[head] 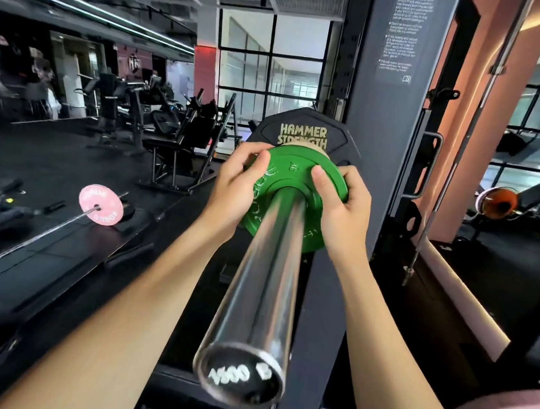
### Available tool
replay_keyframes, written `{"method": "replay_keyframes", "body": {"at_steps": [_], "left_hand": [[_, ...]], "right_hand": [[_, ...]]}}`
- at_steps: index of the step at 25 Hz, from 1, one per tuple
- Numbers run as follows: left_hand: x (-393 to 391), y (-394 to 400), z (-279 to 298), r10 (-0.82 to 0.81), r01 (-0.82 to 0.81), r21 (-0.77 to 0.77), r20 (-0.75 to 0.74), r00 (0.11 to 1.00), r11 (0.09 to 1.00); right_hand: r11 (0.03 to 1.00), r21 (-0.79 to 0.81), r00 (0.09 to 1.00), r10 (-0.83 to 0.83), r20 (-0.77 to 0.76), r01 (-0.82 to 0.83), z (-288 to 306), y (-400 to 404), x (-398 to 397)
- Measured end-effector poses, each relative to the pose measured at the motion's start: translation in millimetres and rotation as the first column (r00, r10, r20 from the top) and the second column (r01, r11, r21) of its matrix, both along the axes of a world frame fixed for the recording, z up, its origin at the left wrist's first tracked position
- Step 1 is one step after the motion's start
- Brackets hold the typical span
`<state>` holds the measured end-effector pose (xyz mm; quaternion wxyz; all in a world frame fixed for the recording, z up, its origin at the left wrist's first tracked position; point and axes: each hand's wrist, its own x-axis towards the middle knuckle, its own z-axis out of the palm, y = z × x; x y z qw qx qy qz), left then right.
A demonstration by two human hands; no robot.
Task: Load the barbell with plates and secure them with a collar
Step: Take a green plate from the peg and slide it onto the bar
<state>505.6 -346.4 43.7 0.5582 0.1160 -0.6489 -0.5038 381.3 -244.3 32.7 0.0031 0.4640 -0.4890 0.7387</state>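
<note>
Smooth chromed barbell sleeve [262, 270], cylindrical and glossy, carrying a small green plate [301, 182] with raised lettering, just in front of a matte black plate [299, 130]. Left hand [237, 183] and right hand [342, 206] grip the green plate's opposite rims, thumbs across its face. The sleeve's near length is bare to its end cap.

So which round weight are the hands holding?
The green plate on the shiny bar. The left hand and right hand grip its edges. The black plate sits behind it, and the pink plate is far off, untouched.
</note>
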Motion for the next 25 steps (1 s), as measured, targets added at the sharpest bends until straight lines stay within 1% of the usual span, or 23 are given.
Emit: {"method": "replay_keyframes", "body": {"at_steps": [3, 5, 7, 9, 11, 13, 15, 16, 18, 20, 21, 25], "left_hand": [[-22.8, -26.7, 2.2, 0.045, -0.041, -0.078, 0.05, 0.998, 0.996], [-33.7, -39.9, 4.2, 0.121, -0.105, -0.136, 0.118, 0.986, 0.985], [-42.0, -47.1, 4.2, 0.218, -0.184, -0.176, 0.2, 0.955, 0.967], [-49.4, -50.2, 4.2, 0.297, -0.243, -0.226, 0.25, 0.922, 0.943], [-52.5, -47.7, 6.6, 0.342, -0.278, -0.244, 0.283, 0.896, 0.929], [-48.9, -42.0, 12.1, 0.365, -0.321, -0.18, 0.336, 0.868, 0.93], [-34.9, -33.3, 20.5, 0.342, -0.346, -0.054, 0.355, 0.87, 0.937], [-22.8, -26.0, 27.3, 0.31, -0.328, -0.004, 0.339, 0.888, 0.945], [7.4, -2.6, 48.0, 0.244, -0.267, 0.04, 0.29, 0.925, 0.963], [39.9, 31.5, 71.9, 0.202, -0.212, 0.011, 0.254, 0.946, 0.977], [55.5, 51.8, 83.6, 0.185, -0.185, -0.023, 0.237, 0.954, 0.983], [101.1, 134.7, 123.0, 0.125, -0.098, -0.161, 0.165, 0.978, 0.982]], "right_hand": [[0.997, -0.003, 0.996, -0.079, -0.031, 0.079, -0.9, -27.8, -23.6], [0.968, 0.07, 0.967, -0.234, -0.1, 0.242, -0.3, -42.7, -37.0], [0.912, 0.138, 0.918, -0.364, -0.158, 0.386, 2.6, -52.5, -44.5], [0.873, 0.177, 0.885, -0.421, -0.201, 0.455, 5.7, -59.9, -46.3], [0.852, 0.204, 0.866, -0.431, -0.253, 0.483, 7.4, -62.1, -43.4], [0.847, 0.268, 0.884, -0.407, -0.23, 0.459, 10.9, -55.7, -38.6], [0.851, 0.333, 0.914, -0.368, -0.172, 0.406, 17.2, -40.9, -34.5], [0.873, 0.316, 0.928, -0.346, -0.135, 0.371, 21.8, -28.4, -30.7], [0.933, 0.21, 0.956, -0.292, -0.038, 0.293, 35.1, 2.3, -17.8], [0.976, 0.143, 0.984, -0.174, 0.045, 0.166, 51.3, 37.8, 3.0], [0.987, 0.124, 0.992, -0.114, 0.062, 0.105, 59.0, 56.0, 15.9], [0.999, 0.038, 0.999, 0.027, 0.031, -0.028, 84.5, 128.9, 69.8]]}}
